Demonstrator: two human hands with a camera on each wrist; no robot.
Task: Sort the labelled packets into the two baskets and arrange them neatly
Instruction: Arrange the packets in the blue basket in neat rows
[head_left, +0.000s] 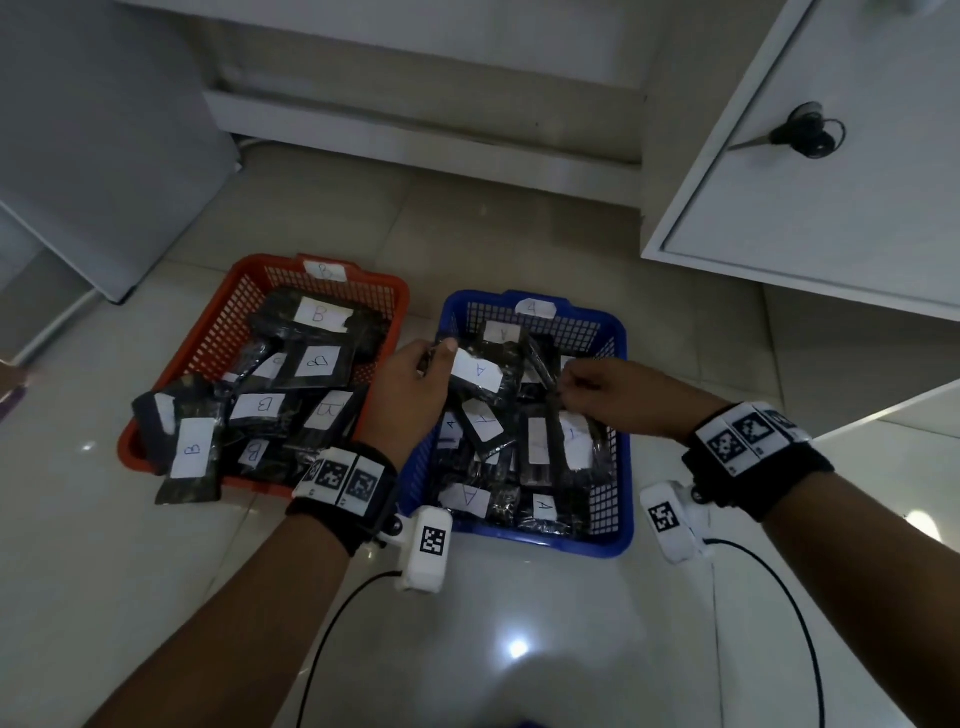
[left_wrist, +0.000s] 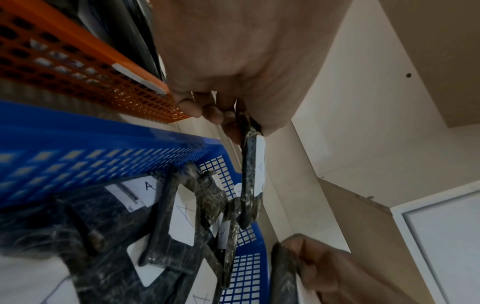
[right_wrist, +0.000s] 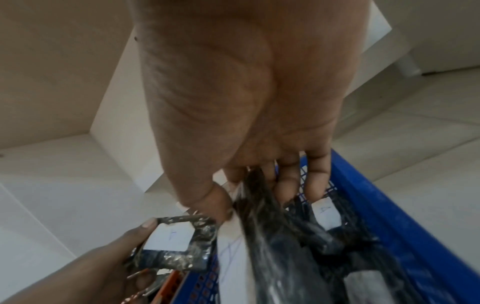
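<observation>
Two mesh baskets stand on the floor. The orange basket (head_left: 218, 332) at left, tagged B, holds several black packets with B labels. At right, the blue basket (head_left: 621, 467), tagged A, holds several A packets. My left hand (head_left: 415, 384) pinches a black packet with an A label (head_left: 475, 371) by its edge above the blue basket's left side; the same packet (left_wrist: 253, 174) hangs from my fingers in the left wrist view. Over the basket's middle, my right hand (head_left: 597, 389) grips another dark packet (right_wrist: 265, 216) between thumb and fingers.
One B packet (head_left: 189, 457) hangs over the orange basket's front left corner. A white cabinet door (head_left: 831, 182) with a keyed lock stands open at right, another white unit (head_left: 93, 156) at left. Wrist camera cables trail over the tiled floor (head_left: 519, 623) near me.
</observation>
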